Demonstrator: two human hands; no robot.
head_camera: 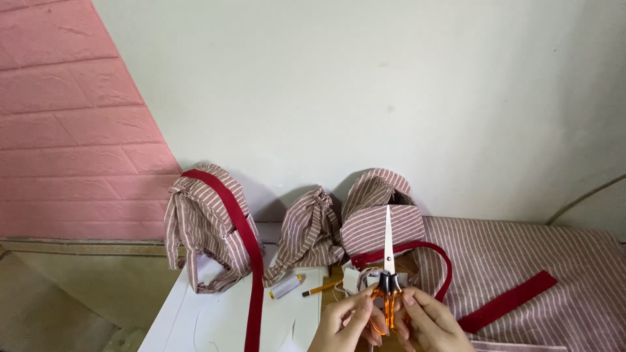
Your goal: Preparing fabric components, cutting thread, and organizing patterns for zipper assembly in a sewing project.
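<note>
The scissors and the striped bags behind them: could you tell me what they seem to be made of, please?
Scissors: blades look like bright polished metal; the handles look like translucent orange plastic, glossy. Both hands, left hand and right hand, hold them. Striped bags: apparently woven cloth, matte, puckered at the gathers. Red strap: seemingly fabric webbing.

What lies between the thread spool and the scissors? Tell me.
In the head view, an orange pencil lies on the white table between the white thread spool and the orange-handled scissors, which both hands hold upright.
</note>
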